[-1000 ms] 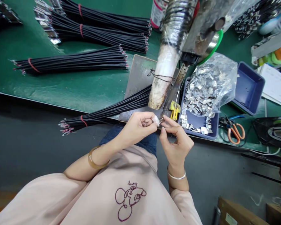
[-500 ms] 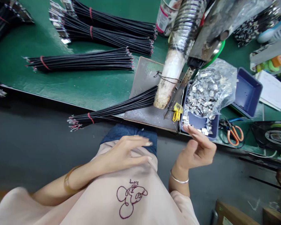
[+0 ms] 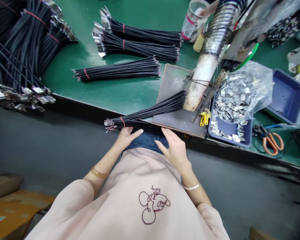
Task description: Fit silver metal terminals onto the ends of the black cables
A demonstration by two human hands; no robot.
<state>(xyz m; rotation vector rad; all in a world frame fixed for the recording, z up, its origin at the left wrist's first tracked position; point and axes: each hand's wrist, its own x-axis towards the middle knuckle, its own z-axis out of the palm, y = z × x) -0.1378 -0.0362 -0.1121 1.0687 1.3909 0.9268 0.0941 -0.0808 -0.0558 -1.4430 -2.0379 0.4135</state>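
Beside the person's jeans (image 3: 148,138), the left hand (image 3: 126,136) and the right hand (image 3: 175,148) are well apart, thumbs away from fingers; no held object is visible, though part of the left is hidden. Just beyond, the cable bundle (image 3: 150,111) lies partly on the board (image 3: 175,122), its banded end outside, probably for easy taking. Near its other end hangs the white tube (image 3: 205,68), perhaps to draw smoke. Farther, the green table (image 3: 110,96) bears more bundles (image 3: 118,70); grey floor (image 3: 65,143) lies below.

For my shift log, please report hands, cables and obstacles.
Left hand by nearest cable bundle, contact unclear. Right hand open by board. White pipe beside bundle's far end.
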